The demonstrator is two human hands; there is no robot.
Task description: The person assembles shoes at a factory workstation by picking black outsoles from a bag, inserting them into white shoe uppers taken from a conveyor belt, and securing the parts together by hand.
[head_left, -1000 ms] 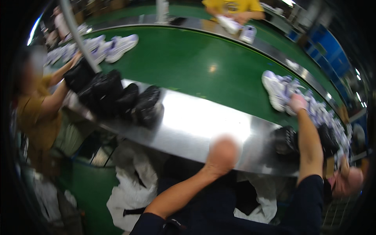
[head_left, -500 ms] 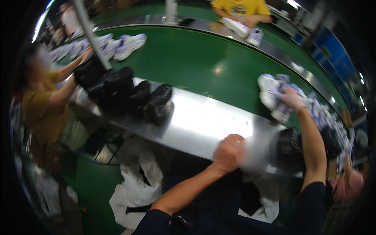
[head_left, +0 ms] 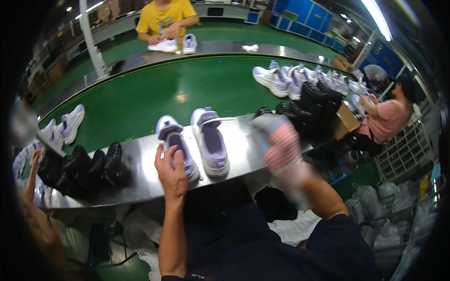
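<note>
Your left hand (head_left: pixel 171 172), fingers parted, is touching the left shoe (head_left: pixel 175 139) on the near steel ledge (head_left: pixel 139 157), where a rightward nudge risks bumping the right shoe (head_left: pixel 211 141), while your right hand (head_left: pixel 281 146) is showing too blurred to judge.

White-and-lavender sneaker (head_left: pixel 213 142), upright, beside its matching mate (head_left: pixel 175 139) on shiny metal ledge (head_left: pixel 246 150)
</note>
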